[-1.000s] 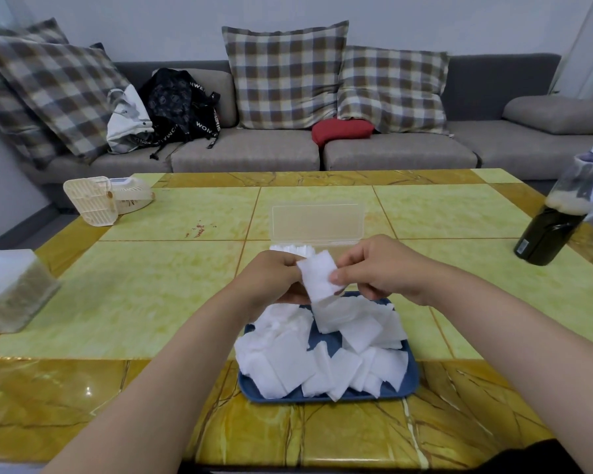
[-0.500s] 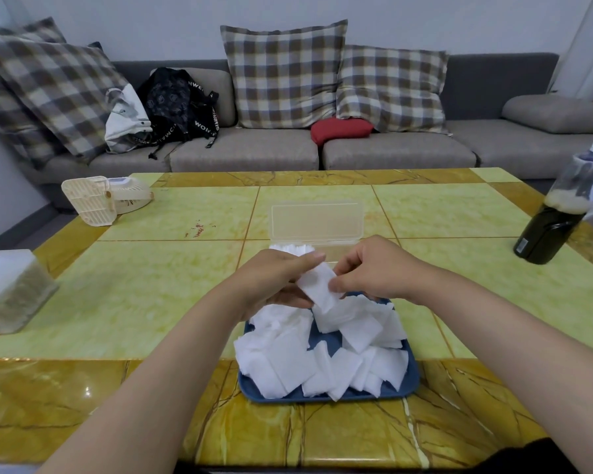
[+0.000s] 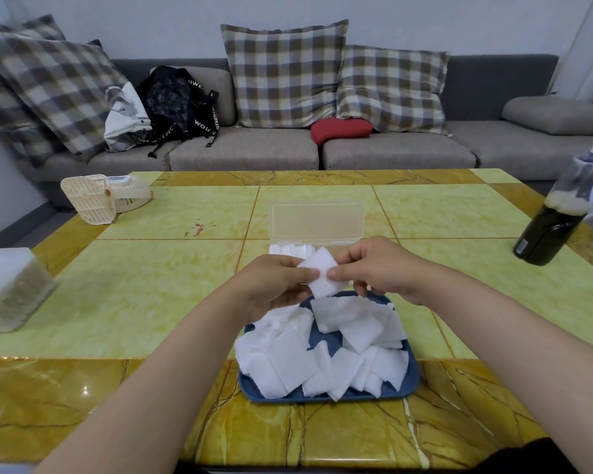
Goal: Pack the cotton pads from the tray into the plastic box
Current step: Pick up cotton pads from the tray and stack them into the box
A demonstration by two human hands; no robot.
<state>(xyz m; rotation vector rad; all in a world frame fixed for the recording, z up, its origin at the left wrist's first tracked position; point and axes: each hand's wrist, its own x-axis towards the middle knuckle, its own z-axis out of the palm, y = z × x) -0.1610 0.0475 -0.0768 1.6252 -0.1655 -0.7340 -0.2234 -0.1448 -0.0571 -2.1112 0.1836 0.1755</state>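
Table [image 3: 158,302]: the yellow-green tiled top fills the middle of the frame, with the grey sofa [image 3: 247,148] across the top behind it.
Tray [image 3: 413,381]: blue, lower centre, just below your hands and heaped with loose cotton pads [image 3: 288,364] — most of the job, by the look of it, is yet to do.
Plastic box [image 3: 317,222]: clear, centre of the frame just above your hands, lid standing open at the back; a row of pads already stands on edge in its left end, and the rest of its floor is hidden by your hands.
Left hand [image 3: 274,285]: fingers closed on the left corner of one pad, thumb on top.
Right hand [image 3: 380,268]: thumb and forefinger pinched on the same pad's right edge.
Held pad [image 3: 320,271]: since a second ago you have lifted it from just over the tray up toward the box and turned it flatter, now stretched between both hands — that reads as squaring it up before you slot it in.
Next: I judge you should tip it upright and slide it against the standing row.
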